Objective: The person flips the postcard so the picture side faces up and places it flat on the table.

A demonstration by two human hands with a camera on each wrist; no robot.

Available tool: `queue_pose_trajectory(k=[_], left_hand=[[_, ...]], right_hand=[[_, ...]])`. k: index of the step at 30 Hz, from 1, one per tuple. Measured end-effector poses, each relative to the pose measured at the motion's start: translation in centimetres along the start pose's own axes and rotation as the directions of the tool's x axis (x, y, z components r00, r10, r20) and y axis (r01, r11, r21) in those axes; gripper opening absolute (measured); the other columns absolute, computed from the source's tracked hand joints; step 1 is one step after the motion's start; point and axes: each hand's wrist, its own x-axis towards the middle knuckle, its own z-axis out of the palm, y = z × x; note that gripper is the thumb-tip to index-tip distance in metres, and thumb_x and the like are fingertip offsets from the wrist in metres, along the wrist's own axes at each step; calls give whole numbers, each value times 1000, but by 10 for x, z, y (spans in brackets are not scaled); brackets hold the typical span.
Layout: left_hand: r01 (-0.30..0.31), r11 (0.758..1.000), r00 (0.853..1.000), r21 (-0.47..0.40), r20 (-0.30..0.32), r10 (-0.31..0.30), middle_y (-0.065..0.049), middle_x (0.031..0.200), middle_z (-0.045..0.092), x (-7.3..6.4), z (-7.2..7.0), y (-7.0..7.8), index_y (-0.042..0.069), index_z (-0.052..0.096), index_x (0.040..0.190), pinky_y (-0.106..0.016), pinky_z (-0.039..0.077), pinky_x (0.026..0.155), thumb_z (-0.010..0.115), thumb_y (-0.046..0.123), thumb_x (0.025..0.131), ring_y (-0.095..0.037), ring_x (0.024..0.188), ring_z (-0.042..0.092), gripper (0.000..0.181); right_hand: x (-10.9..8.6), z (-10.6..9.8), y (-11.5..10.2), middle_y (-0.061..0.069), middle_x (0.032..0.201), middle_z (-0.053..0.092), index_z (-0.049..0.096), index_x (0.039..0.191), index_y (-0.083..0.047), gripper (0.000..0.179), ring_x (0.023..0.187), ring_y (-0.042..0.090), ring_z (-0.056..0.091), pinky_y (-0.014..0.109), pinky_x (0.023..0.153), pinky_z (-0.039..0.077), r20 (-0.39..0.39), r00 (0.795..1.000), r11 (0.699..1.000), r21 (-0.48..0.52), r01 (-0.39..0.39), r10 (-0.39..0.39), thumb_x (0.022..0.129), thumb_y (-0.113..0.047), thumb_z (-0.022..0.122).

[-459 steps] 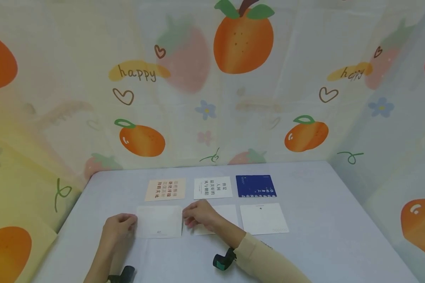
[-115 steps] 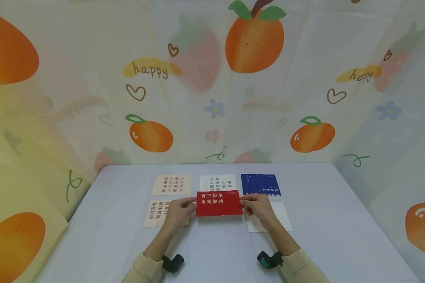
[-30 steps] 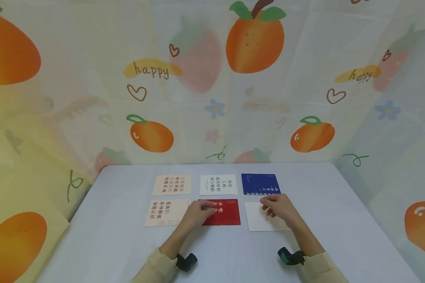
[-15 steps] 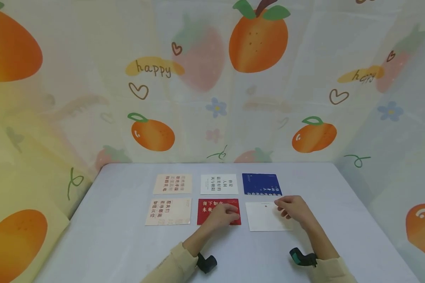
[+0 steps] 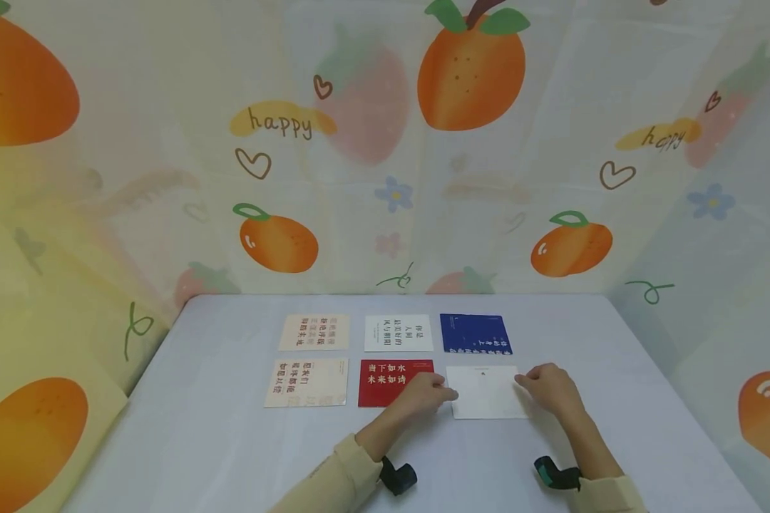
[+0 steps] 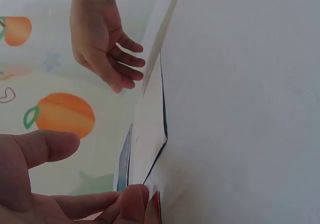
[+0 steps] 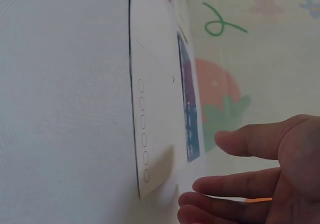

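A white postcard [image 5: 488, 395] lies flat at the right end of the near row, with a column of small ovals visible in the right wrist view. My left hand [image 5: 423, 394] is at its left edge, over the right part of a red postcard [image 5: 375, 388]. In the left wrist view the thumb stands apart from the fingers, and the fingertips are close to the white postcard's edge; whether they touch is unclear. My right hand [image 5: 555, 388] hovers by the right edge, thumb and fingers [image 7: 235, 184] apart with nothing between them.
Behind lie a dark blue postcard [image 5: 476, 334], a white lettered postcard [image 5: 398, 333] and a cream one [image 5: 314, 333]. Another cream postcard [image 5: 306, 383] lies left of the red one. All rest on a white-covered table [image 5: 199, 442] before a fruit-print cloth [image 5: 359, 249].
Since 3.8 seconds ago, the red postcard has been laid down and released. Over the last second, my left hand moved right across it to the white postcard; my right hand moved right to its right edge.
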Motion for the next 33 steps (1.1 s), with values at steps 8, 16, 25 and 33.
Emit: queue_pose_trajectory(k=[8,16,25,33], left_hand=[[9,998,1000,55,-4,-9,-7,84,61,0,7,7,0,65,95,-31,47,64,70,24,85,-17,76,53,26],[54,999,998,-4,21,-54,-18,122,63,0,8,12,-6,58,128,-41,55,80,68,28,87,-22,90,62,54],[108,986,994,-124,15,-107,-12,107,69,2,9,12,-4,57,130,-34,56,79,69,26,87,-18,85,63,53],[120,984,993,-129,-4,-122,-7,83,64,3,10,11,2,71,100,-28,49,67,70,25,86,-18,71,57,27]], right_hand=[[-2,4,1,26,92,69,65,100,15,38,78,28,62,43,70,52,1,1000,1000,7,-5,5,90,-22,61],[-7,9,-7,32,104,66,63,106,16,41,93,43,64,51,81,52,-30,1000,1000,7,-3,3,90,-21,61],[-3,10,-3,25,91,69,63,107,16,36,74,25,64,36,64,52,-36,998,994,95,-56,59,91,-16,61],[-1,8,0,28,94,68,63,106,15,37,77,28,63,36,63,51,-61,991,987,110,-115,122,91,-18,60]])
